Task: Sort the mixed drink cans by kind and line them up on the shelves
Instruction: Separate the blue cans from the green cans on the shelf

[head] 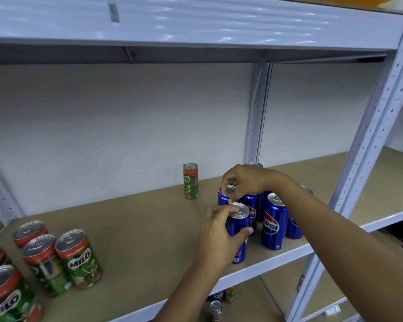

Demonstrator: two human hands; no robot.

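We grip a blue cola can (239,231) at centre frame with our left hand (215,240), fingers and thumb wrapped round its side, likely to set it into the blue cluster. Our right hand (244,180) pinches the rim of another blue can (226,196) behind. Green malt cans (79,259) group at lower left on the shelf (137,228); a lone green can (190,181) stands apart.

White wall (116,126) behind the shelving, plain and unmarked. Small grey rectangular tab (113,12) on the underside of the top board. Orange object (368,0) lies on the top level, cropped by the frame edge; identity unclear. White label (333,310) at lower right, text illegible.
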